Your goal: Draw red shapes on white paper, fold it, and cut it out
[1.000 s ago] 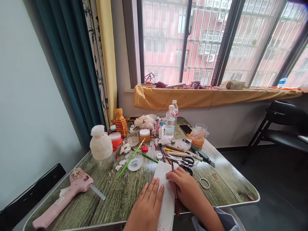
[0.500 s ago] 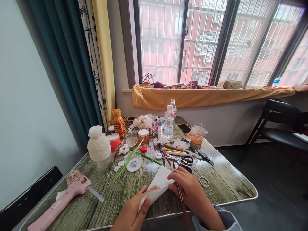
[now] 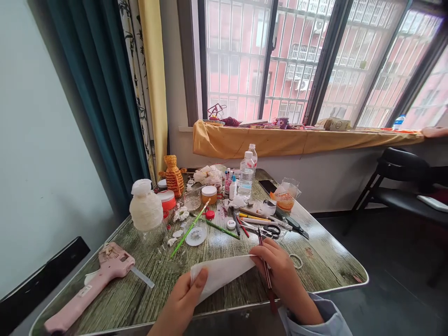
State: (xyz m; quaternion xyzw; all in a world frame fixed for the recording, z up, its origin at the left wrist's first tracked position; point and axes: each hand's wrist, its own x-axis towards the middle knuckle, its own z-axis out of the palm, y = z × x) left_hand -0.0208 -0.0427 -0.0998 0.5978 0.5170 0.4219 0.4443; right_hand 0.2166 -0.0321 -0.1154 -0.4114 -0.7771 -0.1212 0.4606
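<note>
Both hands are busy here. The left hand (image 3: pixel 181 299) is pinching one end of a white paper sheet (image 3: pixel 220 275), thumb on top and fingers underneath, and the right hand (image 3: pixel 278 275) is curled closed around the other end. The sheet is up off the table in a shallow curve between the 2 hands, over the near edge of the tabletop (image 3: pixel 320 266). The right hand also has a thin dark-red paintbrush (image 3: pixel 266 275) tucked in its grip, with the handle poking out above and below the fist. A light blue sleeve (image 3: pixel 324 311) shows at that wrist.

Just beside the right fingers there's a rubber band (image 3: pixel 297 261) lying on the wood-print top. A bit further out are black-handled scissors (image 3: pixel 272 229) and a craft knife (image 3: pixel 294 225), in among a pile of pens and pencils. Over on the left, past the other hand, a pink hot glue gun (image 3: pixel 87 291) lies on its side with a clear glue stick (image 3: pixel 142 276) next to its nose.

The middle of the table is packed: a green-handled brush (image 3: pixel 189 231), a clear plastic disc (image 3: pixel 196 235), a ball of white yarn (image 3: pixel 145 207) on a glass jar, an orange woven tiger (image 3: pixel 173 176), and a water bottle (image 3: pixel 247 177). Behind all that, a yellow cloth (image 3: pixel 245 142) hangs over the window ledge.
</note>
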